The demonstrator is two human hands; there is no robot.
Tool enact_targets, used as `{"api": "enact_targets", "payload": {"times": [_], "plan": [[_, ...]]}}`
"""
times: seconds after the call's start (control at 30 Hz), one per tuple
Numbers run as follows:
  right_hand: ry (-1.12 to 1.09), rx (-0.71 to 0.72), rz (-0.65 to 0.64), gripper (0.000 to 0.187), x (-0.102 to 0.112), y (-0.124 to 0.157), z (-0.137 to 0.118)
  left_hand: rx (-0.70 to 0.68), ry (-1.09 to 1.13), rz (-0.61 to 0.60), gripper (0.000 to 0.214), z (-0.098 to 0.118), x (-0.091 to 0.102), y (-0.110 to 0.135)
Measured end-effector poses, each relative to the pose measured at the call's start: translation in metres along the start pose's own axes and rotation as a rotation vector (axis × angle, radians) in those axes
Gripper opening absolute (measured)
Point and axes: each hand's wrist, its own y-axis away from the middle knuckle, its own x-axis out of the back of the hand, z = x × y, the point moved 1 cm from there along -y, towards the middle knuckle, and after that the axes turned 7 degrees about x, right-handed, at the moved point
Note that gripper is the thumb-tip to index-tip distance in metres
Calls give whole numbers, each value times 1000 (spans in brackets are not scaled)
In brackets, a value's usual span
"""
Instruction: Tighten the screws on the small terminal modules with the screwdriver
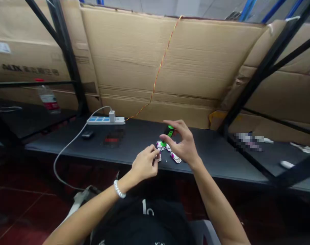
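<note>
A green-and-black screwdriver point(167, 133) stands tilted above the desk, its handle between the thumb and fingers of my right hand point(182, 141). Its tip points down and left, toward the fingertips of my left hand point(146, 161). Those fingers are pinched together at a small white-and-purple piece point(158, 157), partly hidden by them. Close by, to the right, lies another white-and-purple piece point(175, 157). More of the same kind sit beneath the screwdriver, and a tiny light bit point(166, 160) rests on the desk between them.
The dark desk point(134, 136) is backed by cardboard point(134, 61). A power strip point(106, 120) with a plugged-in charger and white cable is at the left, near a small black object point(88, 134). Black metal posts point(73, 64) flank the desk. A bottle point(49, 99) stands far left.
</note>
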Motion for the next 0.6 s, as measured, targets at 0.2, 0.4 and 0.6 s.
{"api": "enact_targets", "payload": {"times": [0.2, 0.4, 0.6], "plan": [[-275, -68, -135, 53, -3, 3, 5, -8, -11, 7, 13, 0, -1, 0], [-95, 26, -118, 49, 0, -3, -1, -11, -7, 13, 12, -1, -2, 0], [-249, -52, -84, 39, -2, -2, 3, -13, -7, 15, 12, -1, -2, 0]]}}
